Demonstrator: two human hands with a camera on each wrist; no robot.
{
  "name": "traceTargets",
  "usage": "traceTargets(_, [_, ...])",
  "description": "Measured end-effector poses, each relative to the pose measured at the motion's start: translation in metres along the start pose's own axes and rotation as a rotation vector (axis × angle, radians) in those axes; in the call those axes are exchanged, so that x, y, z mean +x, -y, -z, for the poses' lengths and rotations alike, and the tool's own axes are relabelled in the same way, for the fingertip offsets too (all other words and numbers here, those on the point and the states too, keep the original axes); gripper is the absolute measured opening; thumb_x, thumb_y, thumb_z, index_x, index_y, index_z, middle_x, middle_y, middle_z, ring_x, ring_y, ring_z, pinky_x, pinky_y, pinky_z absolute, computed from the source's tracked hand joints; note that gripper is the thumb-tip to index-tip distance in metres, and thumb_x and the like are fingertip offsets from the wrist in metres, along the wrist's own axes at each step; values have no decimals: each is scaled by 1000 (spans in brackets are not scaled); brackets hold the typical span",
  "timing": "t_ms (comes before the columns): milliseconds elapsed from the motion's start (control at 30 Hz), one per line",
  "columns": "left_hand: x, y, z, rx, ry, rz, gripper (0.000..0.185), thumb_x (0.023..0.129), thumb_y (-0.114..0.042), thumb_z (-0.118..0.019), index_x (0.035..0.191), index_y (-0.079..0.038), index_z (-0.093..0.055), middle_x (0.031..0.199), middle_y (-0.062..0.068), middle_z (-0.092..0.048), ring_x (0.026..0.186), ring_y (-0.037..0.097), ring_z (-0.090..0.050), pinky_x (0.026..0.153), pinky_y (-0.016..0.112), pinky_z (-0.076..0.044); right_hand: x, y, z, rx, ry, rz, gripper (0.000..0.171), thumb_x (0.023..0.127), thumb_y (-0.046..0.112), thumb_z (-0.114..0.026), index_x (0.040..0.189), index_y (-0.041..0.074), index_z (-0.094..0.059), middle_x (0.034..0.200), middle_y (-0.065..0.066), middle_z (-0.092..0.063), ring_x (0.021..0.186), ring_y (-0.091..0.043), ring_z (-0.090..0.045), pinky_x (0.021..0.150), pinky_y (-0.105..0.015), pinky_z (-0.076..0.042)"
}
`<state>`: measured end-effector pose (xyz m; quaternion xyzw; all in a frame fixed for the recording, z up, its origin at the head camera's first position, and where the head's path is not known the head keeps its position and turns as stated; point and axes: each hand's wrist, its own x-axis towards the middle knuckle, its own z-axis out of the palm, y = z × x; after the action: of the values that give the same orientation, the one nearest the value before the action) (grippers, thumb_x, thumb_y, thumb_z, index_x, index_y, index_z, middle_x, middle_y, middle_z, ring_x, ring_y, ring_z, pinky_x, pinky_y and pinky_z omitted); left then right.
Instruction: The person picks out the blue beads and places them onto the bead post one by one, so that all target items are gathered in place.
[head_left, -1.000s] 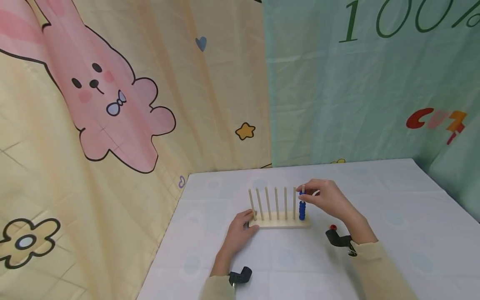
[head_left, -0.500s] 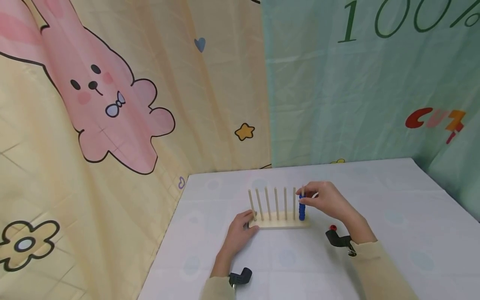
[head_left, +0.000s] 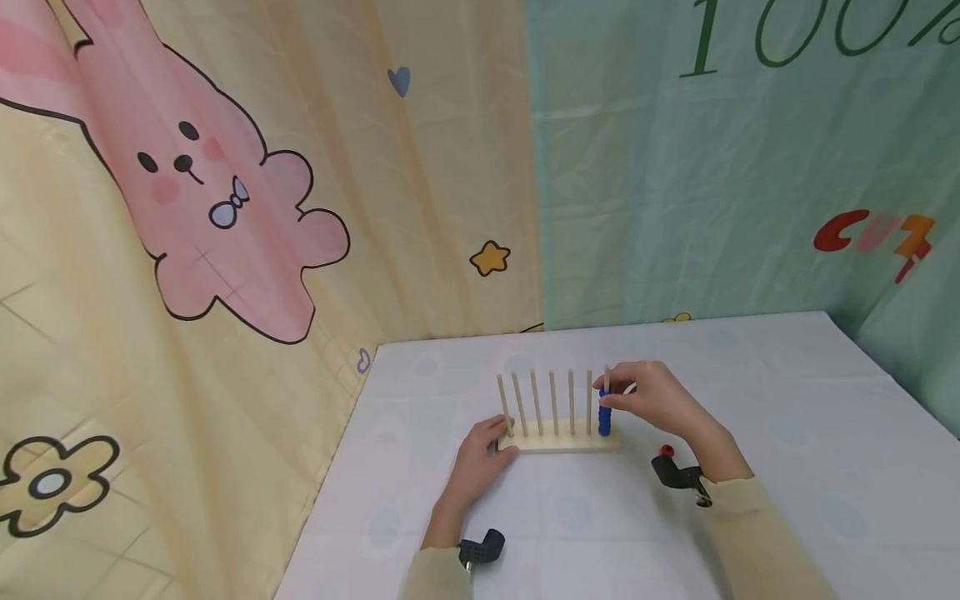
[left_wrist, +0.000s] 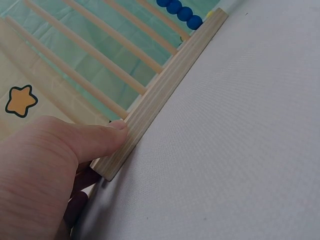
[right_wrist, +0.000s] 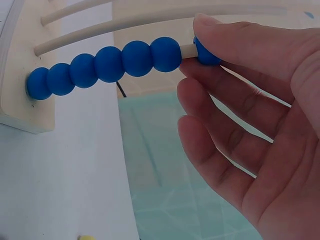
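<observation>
A wooden rack [head_left: 558, 446] with a row of upright pegs stands on the table. My left hand [head_left: 480, 460] grips the rack's left end, with the thumb on the front edge of the base in the left wrist view. At the rightmost peg, my right hand [head_left: 647, 400] pinches a blue bead [right_wrist: 206, 54] between thumb and fingers. That bead is threaded on the peg, and part of it is hidden by the thumb. Several blue beads [right_wrist: 110, 64] are stacked below it, down to the base. A short bare length of peg [right_wrist: 188, 51] shows between the held bead and the stack.
The other pegs [head_left: 553, 402] carry no beads. A small red round thing [head_left: 667, 450] shows beside the right wrist's black camera [head_left: 675, 473]. A bit of something yellow [right_wrist: 86, 237] shows at the right wrist view's bottom edge. Printed curtains [head_left: 450, 167] hang behind the white-covered table [head_left: 585, 533].
My right hand has sunk slightly along the rightmost peg, nearer the stacked blue beads. My left hand keeps its grip on the rack's left end. The head view has shifted a little.
</observation>
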<state>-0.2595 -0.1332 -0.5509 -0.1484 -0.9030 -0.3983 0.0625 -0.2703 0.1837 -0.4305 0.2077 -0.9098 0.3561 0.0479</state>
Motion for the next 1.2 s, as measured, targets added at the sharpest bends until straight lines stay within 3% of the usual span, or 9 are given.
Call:
traceTargets(200, [1, -2, 0, 3, -9, -18, 50, 81, -34, -67, 127, -19, -55, 132, -7, -45, 123, 16, -39, 99, 39, -35, 0, -1, -1, 4, 15, -18, 14, 78, 22, -72, 90, 27, -68, 76, 9, -60, 74, -11, -55, 68, -29, -50])
traceTargets(433, [2, -4, 1, 6, 4, -4, 50, 82, -35, -67, 128, -21, -54, 133, -10, -44, 124, 14, -38, 99, 36, -34, 0, -3, 0, 2, 42, -49, 13, 78, 27, -72, 90, 28, -68, 77, 9, -61, 76, -10, -55, 70, -30, -50])
traceTargets(667, [4, -4, 2, 3, -14, -45, 48, 82, -33, -67, 127, -23, -55, 132, -7, -45, 123, 16, -39, 99, 39, -35, 1, -3, 2, 6, 45, -58, 12, 79, 26, -71, 90, 29, -68, 77, 10, -61, 76, -12, -56, 65, -28, -49])
traceTargets(900, [1, 1, 0, -13, 2, -17, 47, 82, -34, -66, 127, -24, -55, 132, -9, -44, 123, 13, -38, 100, 36, -33, 0, -1, 1, 20, 77, -63, 13, 78, 27, -72, 90, 29, -67, 76, 9, -61, 77, -12, -57, 61, -29, -48])
traceTargets(1200, [2, 1, 2, -13, -11, -42, 47, 82, -32, -67, 126, -24, -55, 132, -8, -45, 123, 14, -39, 99, 37, -34, -6, -3, 10, 1, 74, -69, 28, 77, 31, -73, 103, 26, -65, 95, 8, -62, 87, -13, -57, 69, -31, -50])
